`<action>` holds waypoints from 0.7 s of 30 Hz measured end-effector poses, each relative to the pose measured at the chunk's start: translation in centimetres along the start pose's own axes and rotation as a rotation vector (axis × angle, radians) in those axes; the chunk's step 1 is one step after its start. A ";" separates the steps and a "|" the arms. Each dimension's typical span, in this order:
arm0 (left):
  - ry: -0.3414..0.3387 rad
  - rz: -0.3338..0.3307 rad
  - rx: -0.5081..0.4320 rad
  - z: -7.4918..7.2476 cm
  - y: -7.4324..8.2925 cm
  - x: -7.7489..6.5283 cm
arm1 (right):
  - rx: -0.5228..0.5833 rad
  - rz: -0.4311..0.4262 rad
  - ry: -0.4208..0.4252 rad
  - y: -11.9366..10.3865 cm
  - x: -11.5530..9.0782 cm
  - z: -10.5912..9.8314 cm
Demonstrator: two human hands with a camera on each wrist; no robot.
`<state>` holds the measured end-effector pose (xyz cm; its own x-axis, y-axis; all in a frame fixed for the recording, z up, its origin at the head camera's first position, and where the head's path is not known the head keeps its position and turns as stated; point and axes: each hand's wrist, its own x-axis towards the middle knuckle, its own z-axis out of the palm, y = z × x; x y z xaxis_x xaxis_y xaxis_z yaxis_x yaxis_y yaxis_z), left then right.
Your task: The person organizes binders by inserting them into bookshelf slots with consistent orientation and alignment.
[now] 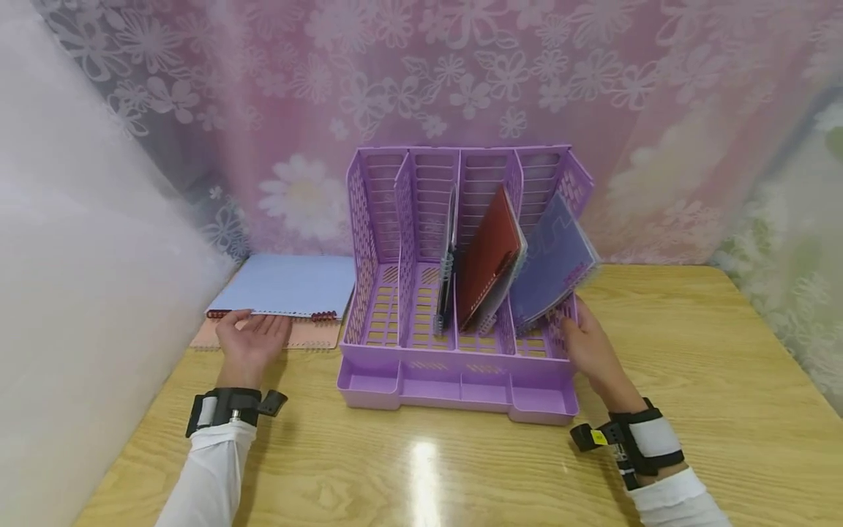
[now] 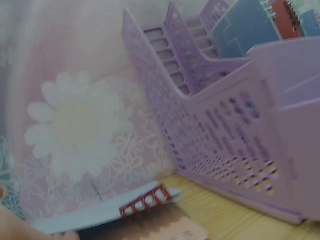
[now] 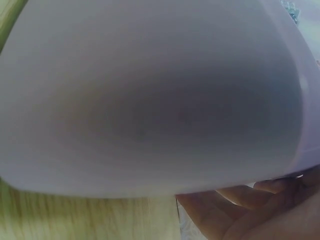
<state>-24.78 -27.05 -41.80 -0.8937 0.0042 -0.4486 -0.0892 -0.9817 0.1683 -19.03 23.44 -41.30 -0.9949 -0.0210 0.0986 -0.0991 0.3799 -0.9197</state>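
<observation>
My left hand (image 1: 250,348) lies palm up at the near edge of a light blue spiral notebook (image 1: 283,285). Its fingers reach under that edge, their tips hidden; the notebook has a dark red binding. Beneath is a peach spiral notebook (image 1: 309,335). My right hand (image 1: 589,348) holds the right side wall of a purple file organizer (image 1: 454,360), thumb at the front. Inside the organizer, a blue notebook (image 1: 553,256) leans right over the side wall. A red-brown notebook (image 1: 487,263) tilts in the slot beside it, and a thin dark spiral notebook (image 1: 446,271) stands near upright further left.
Shallow purple trays (image 1: 424,388) run along the organizer's front. A floral curtain (image 1: 303,194) hangs behind the wooden table (image 1: 408,468), and a white sheet (image 1: 85,219) borders it on the left. In the right wrist view, the organizer's tray side (image 3: 150,115) fills most of the picture.
</observation>
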 end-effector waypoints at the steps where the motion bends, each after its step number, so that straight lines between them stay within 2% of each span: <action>1: -0.015 -0.002 -0.002 -0.1 0.1 0.6 | 0.003 0.000 0.001 0.0 0.0 0.0; 4: -0.057 -0.045 -0.040 0.0 0.6 2.7 | 0.003 0.004 0.003 0.0 -0.1 0.0; 7: -0.091 -0.136 -0.165 0.1 0.9 4.7 | 0.003 0.016 0.007 -0.1 -0.2 0.2; 10: -0.072 -0.178 -0.269 0.2 0.9 6.0 | 0.002 0.026 0.002 -0.2 -0.2 0.5; 12: -0.052 -0.169 -0.305 0.1 0.8 6.4 | -0.006 0.031 -0.002 -0.3 -0.2 0.6; 14: -0.033 -0.159 -0.286 0.1 0.6 6.6 | -0.010 0.028 0.003 -0.3 -0.2 0.6; 18: -0.042 -0.173 -0.286 0.1 0.3 6.8 | -0.010 0.025 0.021 -0.3 -0.2 0.3; 21: -0.062 -0.116 -0.244 0.5 0.6 6.2 | -0.008 0.027 0.012 -0.2 -0.3 0.3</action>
<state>-30.60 -27.48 -44.09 -0.9096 0.1231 -0.3969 -0.0903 -0.9908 -0.1005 -18.73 23.13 -41.24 -0.9969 0.0009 0.0782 -0.0717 0.3871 -0.9192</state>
